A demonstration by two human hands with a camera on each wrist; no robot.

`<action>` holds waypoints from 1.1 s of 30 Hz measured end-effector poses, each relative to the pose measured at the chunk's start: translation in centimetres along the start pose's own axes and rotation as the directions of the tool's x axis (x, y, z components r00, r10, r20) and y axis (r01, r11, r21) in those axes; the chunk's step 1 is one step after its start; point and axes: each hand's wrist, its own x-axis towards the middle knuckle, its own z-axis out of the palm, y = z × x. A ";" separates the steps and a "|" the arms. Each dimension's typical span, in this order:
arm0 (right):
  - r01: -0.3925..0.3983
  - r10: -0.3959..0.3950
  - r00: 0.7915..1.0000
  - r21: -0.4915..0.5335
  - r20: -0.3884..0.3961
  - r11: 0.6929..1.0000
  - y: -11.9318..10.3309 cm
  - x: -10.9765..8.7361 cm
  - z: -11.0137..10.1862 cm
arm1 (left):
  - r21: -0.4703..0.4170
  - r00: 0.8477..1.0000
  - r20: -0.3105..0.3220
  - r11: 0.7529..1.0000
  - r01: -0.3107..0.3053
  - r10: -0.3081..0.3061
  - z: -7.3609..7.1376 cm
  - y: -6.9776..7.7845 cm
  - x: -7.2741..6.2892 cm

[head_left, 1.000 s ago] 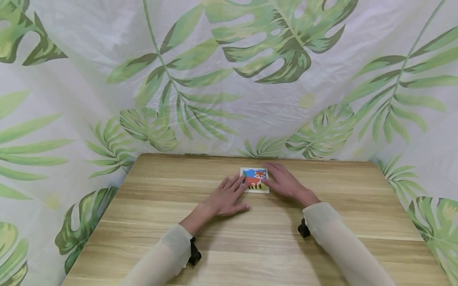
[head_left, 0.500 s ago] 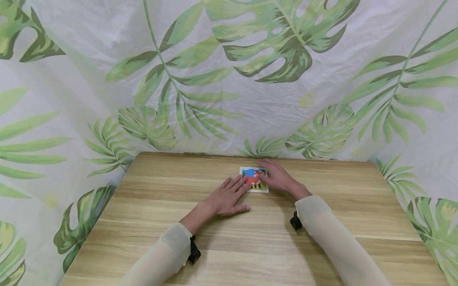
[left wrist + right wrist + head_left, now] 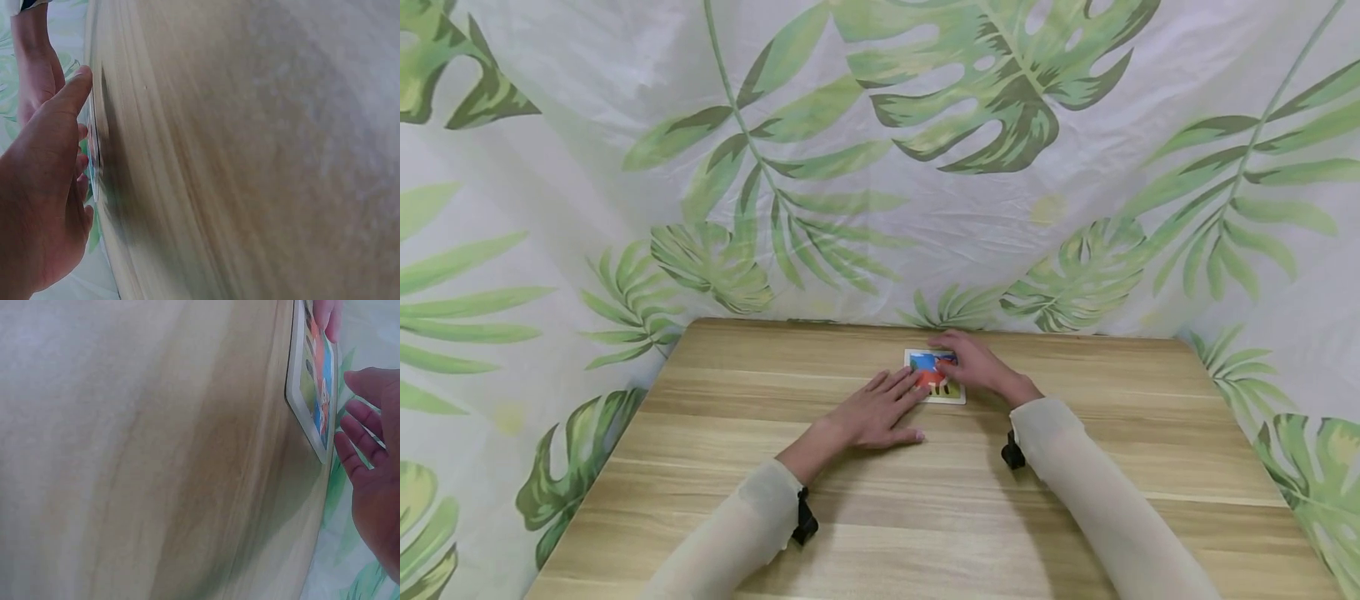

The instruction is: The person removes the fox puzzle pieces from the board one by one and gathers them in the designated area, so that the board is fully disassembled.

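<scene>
A small white-rimmed picture board (image 3: 927,363) with a fox on it lies flat near the table's back edge. In the head view my left hand (image 3: 872,414) lies with fairly straight fingers over the board's left part. My right hand (image 3: 977,365) is over its upper right corner, thumb and fingers spread loosely, hiding much of the fox's head. The right wrist view has the board (image 3: 321,394) edge-on; there the right hand (image 3: 378,444) hovers above it with slightly bent fingers. From the left wrist view, the left hand (image 3: 44,169) mostly hides the board.
The wood-grain table (image 3: 880,533) extends toward me and to both sides. Behind its back edge hangs a pale cloth (image 3: 820,250) printed with green leaves. A small black device (image 3: 1013,451) sits at the right cuff, another black device (image 3: 805,517) at the left.
My right hand has moved left and slightly farther back, from beside the board's right edge to over its upper right corner. The left hand and the board have stayed nearly still.
</scene>
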 end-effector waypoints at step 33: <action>0.011 -0.008 0.997 -0.037 0.082 0.999 -0.4 2.8 1.2 | -0.039 0.998 0.048 0.998 -0.041 0.043 0.3 -0.5 0.0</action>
